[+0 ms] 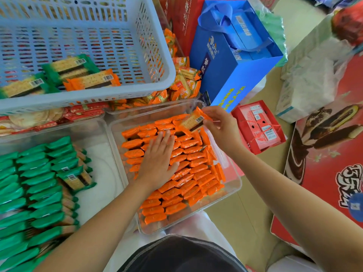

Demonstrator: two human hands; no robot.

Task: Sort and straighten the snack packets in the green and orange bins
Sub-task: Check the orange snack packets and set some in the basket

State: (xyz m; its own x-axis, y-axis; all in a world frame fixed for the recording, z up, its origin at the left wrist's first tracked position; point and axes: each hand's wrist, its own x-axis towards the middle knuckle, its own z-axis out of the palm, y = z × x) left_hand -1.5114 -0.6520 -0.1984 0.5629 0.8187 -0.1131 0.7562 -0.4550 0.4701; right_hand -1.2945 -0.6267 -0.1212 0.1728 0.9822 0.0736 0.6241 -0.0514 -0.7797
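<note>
We reckon the sorting is most of the way done. The orange bin (pixel 234 185) holds rows of orange packets (pixel 192 173) standing on edge and packed fairly tight. Around the left grip (pixel 157 163) they lean a little, and on the side nearest the right grip (pixel 222 124) a few are turned crosswise. The left grip lies flat with straight fingers, pressing on the rows and holding nothing. The right grip pinches a single packet (pixel 193 122) by its end between thumb and fingertips, above the bin's far corner — it is not yet in a row.

Well to the left of the left grip, the green bin (pixel 100 173) has green packets (pixel 39 183) in long columns, with bare floor on the side toward that grip. One flat packet (pixel 75 178) lies on top of them, barcode up, and wants standing. Beyond both grips a basket (pixel 125 36) holds three strays (pixel 92 79) — two green, one orange — so we judge there is sorting left to do, then tidying.

The packets are small oblongs in glossy, crinkly film with crimped ends. The printed back shows a pale cracker sandwich with a dark filling. Both bins are clear hard plastic with rounded corners, and the basket is a pale blue plastic lattice.
</note>
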